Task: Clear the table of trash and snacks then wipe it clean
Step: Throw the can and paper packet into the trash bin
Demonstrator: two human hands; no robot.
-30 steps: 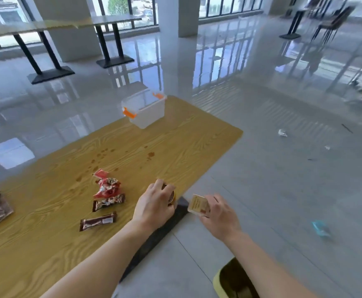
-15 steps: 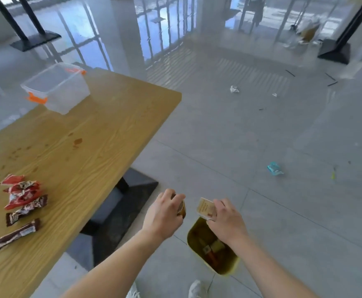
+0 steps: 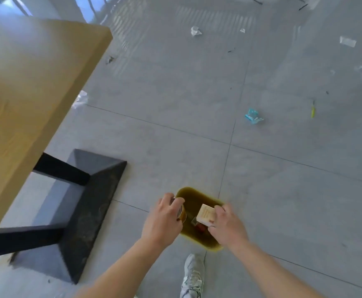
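Grey floor (image 3: 283, 168) beside the bench (image 3: 36, 82): over the bin (image 3: 195, 193), left grip (image 3: 164, 218) holds what looks like a can (image 3: 181, 211), right grip (image 3: 227, 224) pinches a box (image 3: 206, 215). Dumping step; next, let both drop inside.

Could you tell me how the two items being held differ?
The can in the left hand is round and shiny; the box in the right hand is flat, rectangular, tan. Fingers cover most of the can; the box shows a broad face. Both are over the bin.
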